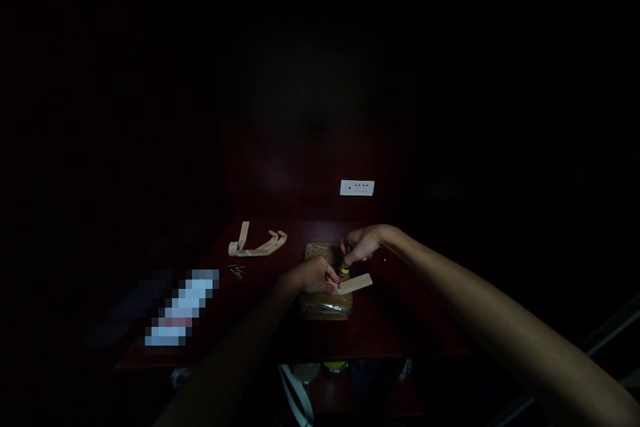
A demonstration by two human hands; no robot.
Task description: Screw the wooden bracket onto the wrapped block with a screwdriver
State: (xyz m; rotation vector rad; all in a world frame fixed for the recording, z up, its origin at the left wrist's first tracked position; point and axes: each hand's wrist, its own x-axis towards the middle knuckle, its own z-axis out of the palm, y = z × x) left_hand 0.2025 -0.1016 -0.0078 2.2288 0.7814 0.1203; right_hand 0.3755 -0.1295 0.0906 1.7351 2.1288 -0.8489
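My left hand (pixel 316 275) is closed on a pale wooden strip (pixel 359 283), pressing it down over a brown package wrapped in clear plastic (pixel 326 307). One end of the strip juts out to the right. From above, my right hand (pixel 364 243) grips a screwdriver (pixel 344 273) with a yellow band on its dark handle. Its tip points down at the strip, close beside my left fingers. A screw head under the tip is too small to make out surely. Back left lies a pale wooden piece with curved hooks (pixel 257 252), and nearer are several loose screws (pixel 239 272).
The dark red table (pixel 250 327) stands against a wall with a white socket panel (pixel 357 188). A blurred-out bright rectangle (pixel 185 303) lies at the table's left. Below the front edge, a grey strap (pixel 297 397) hangs near items on a lower shelf. The surroundings are very dark.
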